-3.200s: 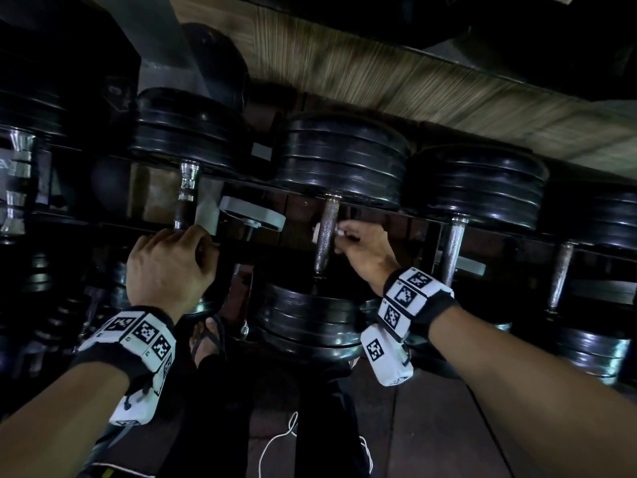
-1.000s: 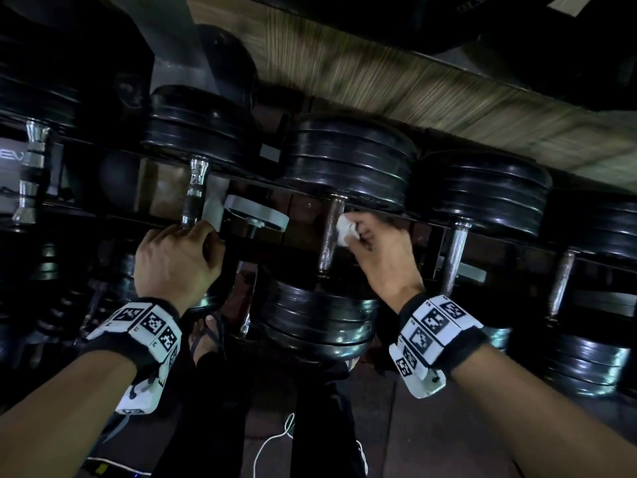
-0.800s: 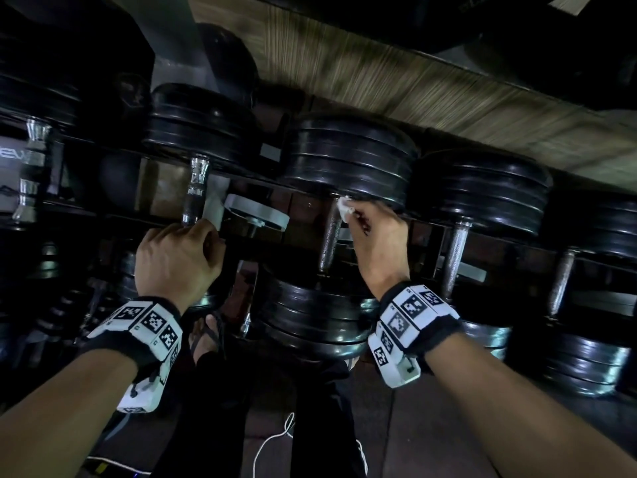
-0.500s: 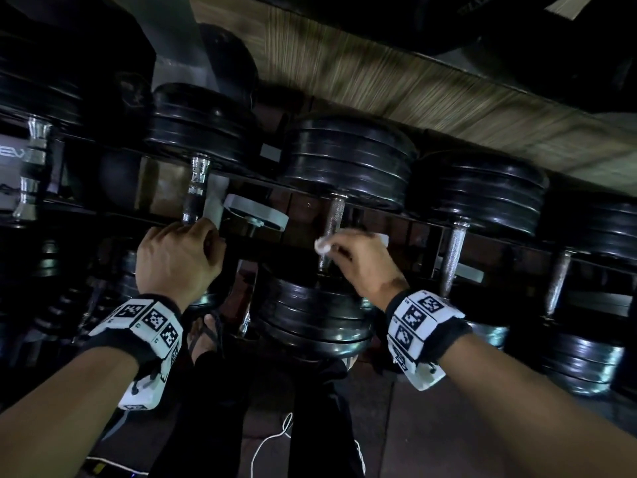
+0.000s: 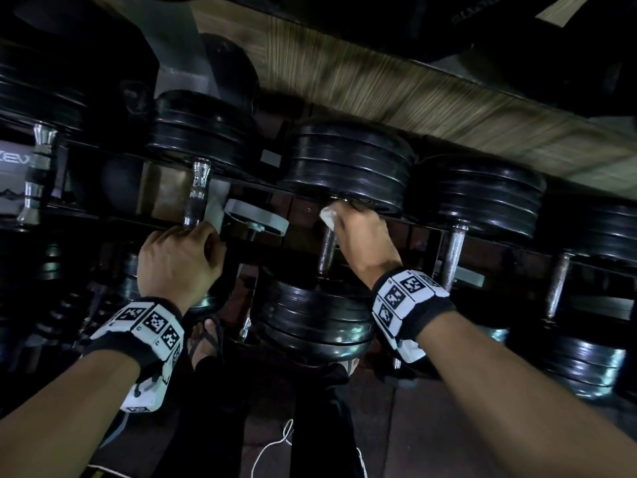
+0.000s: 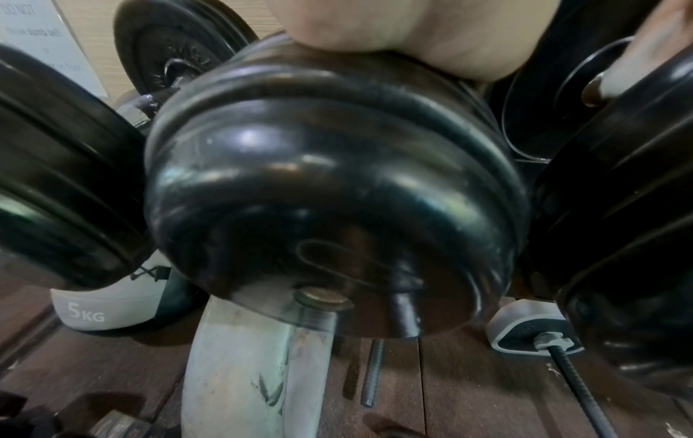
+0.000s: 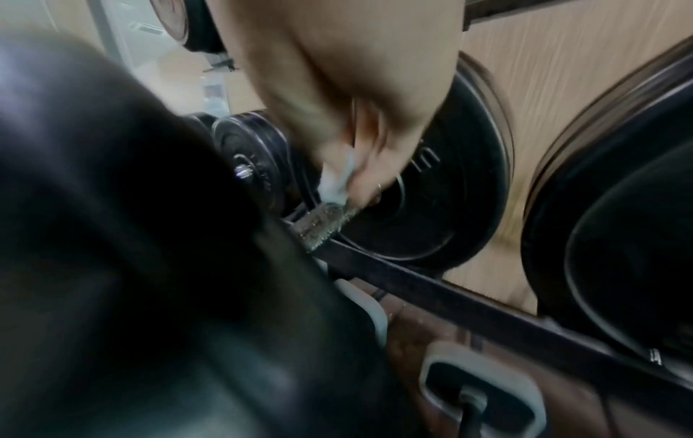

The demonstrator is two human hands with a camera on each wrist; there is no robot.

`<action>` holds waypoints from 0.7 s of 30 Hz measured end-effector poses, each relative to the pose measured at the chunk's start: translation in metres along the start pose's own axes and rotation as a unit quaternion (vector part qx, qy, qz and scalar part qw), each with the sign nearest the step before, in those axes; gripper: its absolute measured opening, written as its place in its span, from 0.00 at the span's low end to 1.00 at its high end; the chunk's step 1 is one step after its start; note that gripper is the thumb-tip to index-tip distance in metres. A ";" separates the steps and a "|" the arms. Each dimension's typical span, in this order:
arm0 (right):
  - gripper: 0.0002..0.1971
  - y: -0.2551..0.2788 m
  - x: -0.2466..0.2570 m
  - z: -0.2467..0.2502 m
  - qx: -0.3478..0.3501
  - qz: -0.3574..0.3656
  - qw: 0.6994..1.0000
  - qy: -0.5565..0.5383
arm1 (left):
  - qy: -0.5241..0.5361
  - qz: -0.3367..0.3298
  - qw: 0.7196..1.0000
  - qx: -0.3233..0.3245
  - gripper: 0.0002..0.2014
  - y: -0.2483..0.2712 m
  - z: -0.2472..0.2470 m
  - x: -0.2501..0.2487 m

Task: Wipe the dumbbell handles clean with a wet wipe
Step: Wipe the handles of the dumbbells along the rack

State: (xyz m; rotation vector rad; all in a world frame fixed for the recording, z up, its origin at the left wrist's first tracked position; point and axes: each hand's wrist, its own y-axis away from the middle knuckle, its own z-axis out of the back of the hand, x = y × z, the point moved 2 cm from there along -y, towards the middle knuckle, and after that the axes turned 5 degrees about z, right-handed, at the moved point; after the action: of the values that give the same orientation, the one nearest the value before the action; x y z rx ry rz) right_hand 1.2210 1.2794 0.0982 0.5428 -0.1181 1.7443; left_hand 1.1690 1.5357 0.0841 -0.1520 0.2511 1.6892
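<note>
Around handle (image 5: 326,251), right hand (image 5: 367,241) with wipe (image 5: 327,216)

I see my right hand (image 5: 365,239) at the far end of the middle dumbbell handle (image 5: 325,251), wipe (image 5: 327,215) between; my left hand (image 5: 179,260) rests on the neighbouring dumbbell (image 6: 330,183), leftward.
</note>
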 end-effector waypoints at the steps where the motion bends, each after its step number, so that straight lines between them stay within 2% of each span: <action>1: 0.11 -0.001 -0.003 -0.003 0.020 -0.008 1.000 -0.020 | 0.001 0.002 1.000 0.002 0.07 0.000 0.000 -0.001; 5: 0.09 0.012 -0.002 -0.014 0.165 0.025 0.984 -0.065 | 0.048 0.033 0.998 0.021 0.02 -0.002 0.002 -0.006; 8: 0.06 0.025 -0.004 -0.020 0.194 0.011 0.973 -0.125 | 0.180 0.019 0.981 0.062 0.10 0.001 0.000 -0.021; 10: 0.05 0.030 -0.007 -0.016 0.158 -0.036 0.956 -0.246 | 0.284 -0.018 0.946 0.157 0.17 0.007 -0.007 -0.046; 12: 0.07 0.039 -0.007 -0.009 0.110 -0.084 0.911 -0.388 | 0.372 -0.033 0.892 0.257 0.21 0.012 -0.011 -0.071; 14: 0.07 0.051 -0.005 -0.001 0.072 -0.114 0.864 -0.485 | 0.449 -0.023 0.830 0.330 0.20 0.012 -0.010 -0.090; 15: 0.07 0.056 -0.004 0.003 0.056 -0.125 0.845 -0.517 | 0.473 -0.016 0.811 0.345 0.17 0.010 -0.010 -0.096; 17: 0.09 0.064 -0.007 0.007 0.031 -0.147 0.821 -0.550 | 0.493 -0.001 0.805 0.331 0.11 0.003 -0.010 -0.105; 18: 0.08 0.068 -0.011 0.009 0.021 -0.159 0.822 -0.547 | 0.492 0.017 0.814 0.309 0.09 -0.003 -0.012 -0.107; 19: 0.07 0.071 -0.017 0.012 0.010 -0.169 0.832 -0.529 | 0.489 0.041 0.826 0.278 0.09 -0.010 -0.016 -0.106; 21: 0.08 0.084 -0.038 0.019 -0.026 -0.173 0.871 -0.460 | 0.452 0.068 0.866 0.203 0.09 -0.029 -0.029 -0.101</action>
State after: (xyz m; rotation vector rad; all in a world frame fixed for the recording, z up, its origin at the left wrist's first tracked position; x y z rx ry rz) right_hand 1.1525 1.2176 0.1170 1.2411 -0.6914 1.0075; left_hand 1.2098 1.4351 0.0786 -0.6200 1.3360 1.5537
